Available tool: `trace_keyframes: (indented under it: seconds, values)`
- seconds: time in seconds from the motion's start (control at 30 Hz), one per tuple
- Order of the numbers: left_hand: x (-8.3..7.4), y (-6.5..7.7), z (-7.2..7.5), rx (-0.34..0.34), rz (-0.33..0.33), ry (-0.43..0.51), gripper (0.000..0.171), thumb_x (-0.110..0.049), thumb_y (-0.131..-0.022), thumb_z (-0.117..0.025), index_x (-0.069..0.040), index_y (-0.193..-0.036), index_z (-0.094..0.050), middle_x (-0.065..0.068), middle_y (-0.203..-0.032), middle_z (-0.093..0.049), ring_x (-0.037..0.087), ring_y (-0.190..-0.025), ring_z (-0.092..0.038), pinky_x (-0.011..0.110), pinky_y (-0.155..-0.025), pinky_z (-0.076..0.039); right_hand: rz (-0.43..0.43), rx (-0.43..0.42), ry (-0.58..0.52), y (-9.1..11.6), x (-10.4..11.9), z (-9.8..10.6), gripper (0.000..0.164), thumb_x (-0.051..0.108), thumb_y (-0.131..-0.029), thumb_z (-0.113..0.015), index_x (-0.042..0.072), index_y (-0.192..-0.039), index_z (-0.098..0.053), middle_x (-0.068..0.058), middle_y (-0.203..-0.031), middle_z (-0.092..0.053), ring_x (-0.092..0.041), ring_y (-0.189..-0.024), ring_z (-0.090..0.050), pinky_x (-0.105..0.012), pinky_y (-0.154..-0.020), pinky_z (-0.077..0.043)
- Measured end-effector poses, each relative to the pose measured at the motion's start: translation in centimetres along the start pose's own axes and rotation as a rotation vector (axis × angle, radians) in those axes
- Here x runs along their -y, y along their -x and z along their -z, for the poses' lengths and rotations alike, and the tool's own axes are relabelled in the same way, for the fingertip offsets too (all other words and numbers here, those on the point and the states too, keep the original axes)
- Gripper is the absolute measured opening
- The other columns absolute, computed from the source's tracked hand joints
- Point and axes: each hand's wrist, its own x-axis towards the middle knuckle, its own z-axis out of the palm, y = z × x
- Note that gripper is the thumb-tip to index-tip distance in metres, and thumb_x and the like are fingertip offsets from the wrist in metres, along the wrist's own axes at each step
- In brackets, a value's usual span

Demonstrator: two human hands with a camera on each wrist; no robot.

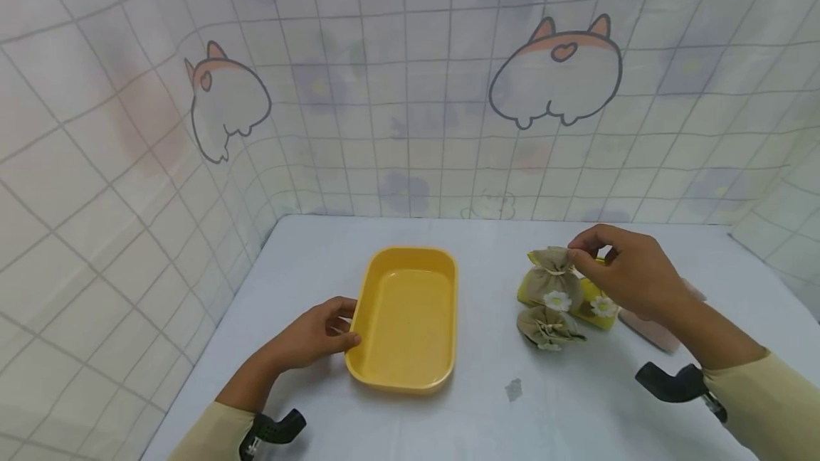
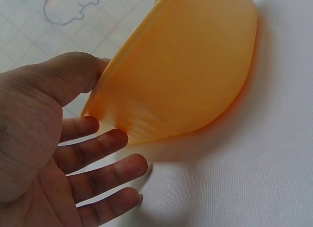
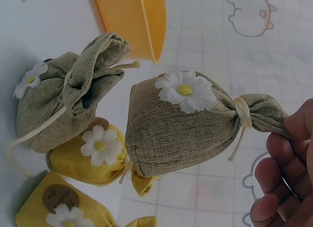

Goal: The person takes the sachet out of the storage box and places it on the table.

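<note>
My left hand (image 1: 317, 333) holds the left edge of a yellow plastic tray (image 1: 406, 378). In the left wrist view the thumb lies at the rim and the fingertips reach the outer wall (image 2: 181, 75). With thumb and fingers my right hand (image 1: 631, 272) pinches the gathered neck of a grey-brown cloth sachet (image 3: 176, 131), tied with cord and bearing a white flower. It hangs above the other sachets. Beside it sits a second grey-brown sachet (image 3: 46, 114). Two yellow sachets (image 3: 88, 161) with white flowers lie close by, partly hidden in the head view.
A pinkish flat item (image 1: 653, 333) lies under the right forearm, mostly covered. A small grey patch (image 1: 513, 390) is on the white tabletop (image 1: 474, 425). Behind the table hangs a checked curtain (image 1: 410, 91) with animal drawings, continuing along the left side.
</note>
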Motion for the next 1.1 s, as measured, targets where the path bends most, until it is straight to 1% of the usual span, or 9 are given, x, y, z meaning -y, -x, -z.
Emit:
trace_keyframes:
  seconds: [0.07, 0.23, 0.37, 0.47, 0.57, 0.7, 0.87, 1.0, 1.1]
  values:
    - [0.0, 0.0, 0.0, -0.001, 0.004, -0.001, 0.06, -0.034, -0.092, -0.078, -0.012, -0.142, -0.055, 0.002, -0.133, -0.062, 0.02, -0.112, -0.063, 0.044, -0.096, -0.055, -0.004, -0.001, 0.009, 0.3, -0.2, 0.2, 0.012, 0.028, -0.101, -0.066, 0.017, -0.1, -0.071, -0.001, -0.089, -0.064, -0.022, -0.072, -0.053, -0.029, -0.046, -0.043]
    - [0.0, -0.2, 0.0, 0.003, -0.003, -0.005, 0.059, -0.034, -0.092, -0.078, -0.013, -0.142, -0.055, 0.001, -0.133, -0.062, 0.02, -0.112, -0.064, 0.044, -0.097, -0.054, -0.053, 0.026, 0.014, 0.9, -0.8, 0.8, 0.018, 0.034, -0.103, -0.063, 0.017, -0.105, -0.07, -0.003, -0.09, -0.062, -0.02, -0.065, -0.051, -0.031, -0.038, -0.04]
    - [0.0, -0.3, 0.0, 0.005, -0.014, -0.014, 0.059, -0.035, -0.092, -0.078, -0.013, -0.142, -0.055, 0.001, -0.133, -0.063, 0.019, -0.111, -0.064, 0.043, -0.097, -0.054, -0.038, 0.006, 0.044, 1.3, -1.3, 1.1, 0.014, 0.028, -0.102, -0.065, 0.015, -0.104, -0.07, -0.002, -0.087, -0.063, -0.018, -0.064, -0.052, -0.03, -0.039, -0.041]
    - [0.0, -0.3, 0.0, 0.005, -0.004, -0.011, 0.06, -0.036, -0.092, -0.079, -0.013, -0.142, -0.055, 0.001, -0.133, -0.063, 0.019, -0.111, -0.063, 0.044, -0.097, -0.054, -0.047, 0.003, 0.051, 1.6, -1.7, 1.3, 0.013, 0.027, -0.101, -0.066, 0.015, -0.104, -0.07, -0.001, -0.085, -0.063, -0.018, -0.064, -0.051, -0.029, -0.039, -0.04]
    - [0.0, -0.2, 0.0, 0.005, 0.003, -0.008, 0.059, -0.035, -0.092, -0.078, -0.013, -0.142, -0.055, 0.001, -0.132, -0.063, 0.019, -0.111, -0.063, 0.044, -0.097, -0.054, -0.079, 0.01, 0.054, 1.9, -2.2, 1.4, 0.016, 0.029, -0.102, -0.065, 0.014, -0.105, -0.07, -0.001, -0.084, -0.062, -0.017, -0.063, -0.051, -0.03, -0.04, -0.041]
    - [0.0, -0.2, 0.1, 0.008, -0.004, -0.007, 0.058, -0.033, -0.092, -0.078, -0.013, -0.141, -0.055, 0.001, -0.132, -0.063, 0.019, -0.111, -0.063, 0.044, -0.097, -0.054, -0.12, 0.024, 0.059, 2.2, -2.6, 1.5, 0.02, 0.033, -0.103, -0.063, 0.014, -0.106, -0.069, -0.002, -0.079, -0.062, -0.018, -0.058, -0.053, -0.03, -0.041, -0.042]
    - [0.1, -0.3, 0.1, 0.011, -0.005, -0.009, 0.058, -0.033, -0.092, -0.079, -0.013, -0.141, -0.055, 0.001, -0.132, -0.062, 0.019, -0.111, -0.063, 0.043, -0.097, -0.054, -0.134, 0.025, 0.062, 2.6, -3.0, 1.8, 0.021, 0.036, -0.103, -0.061, 0.016, -0.107, -0.068, -0.002, -0.072, -0.061, -0.017, -0.053, -0.056, -0.03, -0.042, -0.039]
    - [0.2, -0.3, 0.1, 0.011, -0.006, -0.008, 0.058, -0.033, -0.092, -0.079, -0.013, -0.141, -0.055, 0.001, -0.131, -0.063, 0.019, -0.111, -0.064, 0.043, -0.097, -0.054, -0.139, 0.019, 0.072, 2.9, -3.3, 2.0, 0.021, 0.037, -0.103, -0.062, 0.018, -0.106, -0.068, 0.0, -0.069, -0.061, -0.016, -0.054, -0.056, -0.03, -0.044, -0.039]
    - [0.3, -0.3, 0.1, 0.011, -0.007, -0.007, 0.058, -0.034, -0.092, -0.079, -0.013, -0.141, -0.055, 0.0, -0.131, -0.063, 0.019, -0.111, -0.063, 0.043, -0.097, -0.054, -0.136, 0.004, 0.083, 3.1, -3.5, 2.0, 0.02, 0.035, -0.102, -0.064, 0.017, -0.105, -0.069, 0.0, -0.071, -0.061, -0.016, -0.06, -0.054, -0.03, -0.045, -0.039]
